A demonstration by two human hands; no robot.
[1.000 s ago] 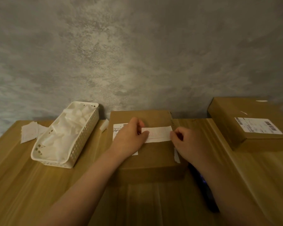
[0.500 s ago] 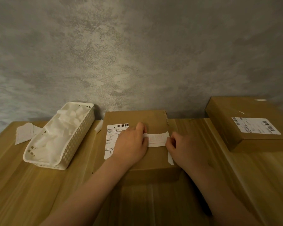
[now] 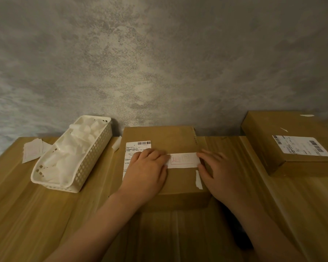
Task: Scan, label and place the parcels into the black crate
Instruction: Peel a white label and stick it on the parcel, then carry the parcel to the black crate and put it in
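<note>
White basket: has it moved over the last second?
No. The white basket keeps the same narrow gap to the left of the center parcel. Its shift across the frame is the head camera moving.

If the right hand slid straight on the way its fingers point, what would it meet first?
The right hand points up-left across the box top. It already touches the white label strip; sliding on along it, it would probably meet the left hand, pressing the other end.
</note>
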